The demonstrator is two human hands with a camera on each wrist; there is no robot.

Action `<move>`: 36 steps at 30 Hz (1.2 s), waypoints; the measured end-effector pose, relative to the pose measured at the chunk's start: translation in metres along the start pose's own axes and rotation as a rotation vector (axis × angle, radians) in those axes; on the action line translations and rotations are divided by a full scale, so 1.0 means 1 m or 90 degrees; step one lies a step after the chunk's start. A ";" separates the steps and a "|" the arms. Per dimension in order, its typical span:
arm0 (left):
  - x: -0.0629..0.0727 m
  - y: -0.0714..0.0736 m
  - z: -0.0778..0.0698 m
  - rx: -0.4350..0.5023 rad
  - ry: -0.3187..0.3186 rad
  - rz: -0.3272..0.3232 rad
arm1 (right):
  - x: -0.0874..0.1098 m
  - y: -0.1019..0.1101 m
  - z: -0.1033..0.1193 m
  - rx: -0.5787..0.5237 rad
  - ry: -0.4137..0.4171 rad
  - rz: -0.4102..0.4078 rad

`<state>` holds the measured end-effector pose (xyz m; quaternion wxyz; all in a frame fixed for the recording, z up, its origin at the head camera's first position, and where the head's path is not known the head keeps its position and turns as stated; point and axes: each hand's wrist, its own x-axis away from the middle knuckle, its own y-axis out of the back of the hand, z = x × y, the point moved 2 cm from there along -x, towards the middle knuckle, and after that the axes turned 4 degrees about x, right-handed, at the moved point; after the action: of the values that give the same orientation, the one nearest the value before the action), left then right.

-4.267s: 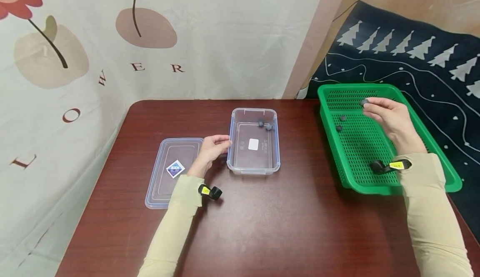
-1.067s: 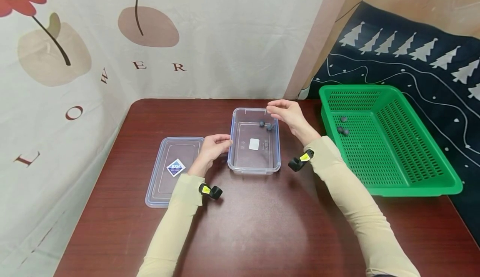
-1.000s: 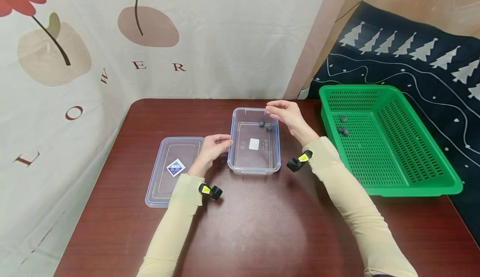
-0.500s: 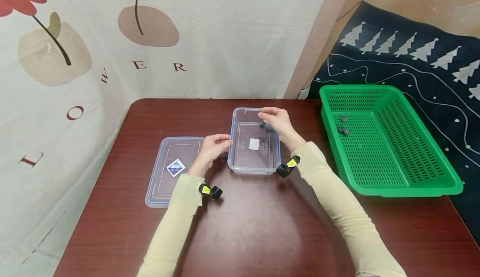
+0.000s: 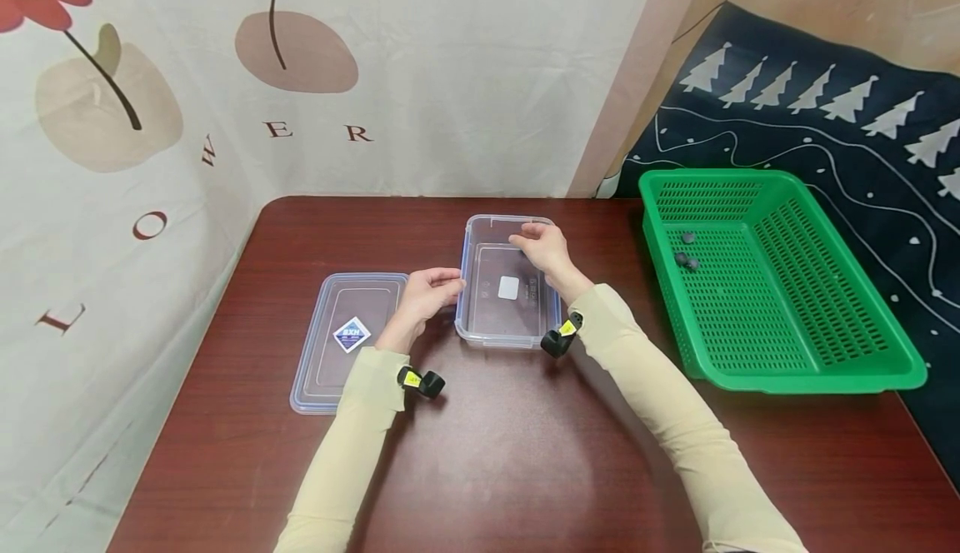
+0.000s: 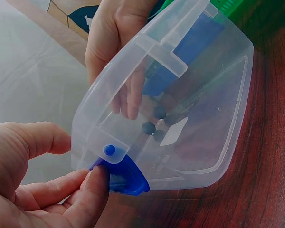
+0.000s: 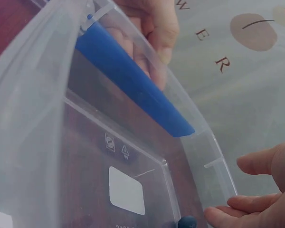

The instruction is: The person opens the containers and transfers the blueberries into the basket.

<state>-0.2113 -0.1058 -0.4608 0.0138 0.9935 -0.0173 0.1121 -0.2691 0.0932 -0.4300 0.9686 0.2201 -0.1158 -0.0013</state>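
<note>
A clear plastic container point(image 5: 495, 311) with blue side clips stands on the table. My left hand point(image 5: 431, 296) holds its left side; in the left wrist view thumb and fingertips pinch the blue clip point(image 6: 126, 178). My right hand point(image 5: 543, 249) reaches over the container's far right corner. In the right wrist view its thumb and fingers are apart, with nothing seen between them. Small dark blue balls like blueberries point(image 6: 159, 112) lie inside on the container floor; in the head view the right hand hides them. One such ball point(image 7: 187, 222) shows below the right fingers.
A clear lid point(image 5: 322, 370) with a diamond-shaped sticker lies left of the container, partly under the left wrist. At the right, a green mesh basket point(image 5: 780, 378) holds three dark balls point(image 5: 688, 238). A printed cloth point(image 5: 450, 120) hangs behind the table point(image 5: 480, 453).
Earlier my right hand pinched a dark ball over the basket. It has moved left and down over the container. The basket showed two loose balls then, three since. The left hand stays put.
</note>
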 end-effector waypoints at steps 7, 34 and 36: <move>-0.003 -0.002 0.000 -0.024 0.036 -0.005 | -0.004 -0.006 0.001 0.044 -0.019 0.013; -0.002 -0.002 0.000 -0.022 0.028 -0.006 | -0.018 -0.013 0.003 0.172 -0.065 0.046; -0.001 -0.002 0.000 -0.022 0.026 -0.004 | -0.022 -0.014 0.000 0.167 -0.072 0.047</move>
<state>-0.2127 -0.1034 -0.4609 0.0313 0.9906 -0.0157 0.1319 -0.2898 0.0816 -0.4413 0.9228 0.3400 -0.1776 0.0369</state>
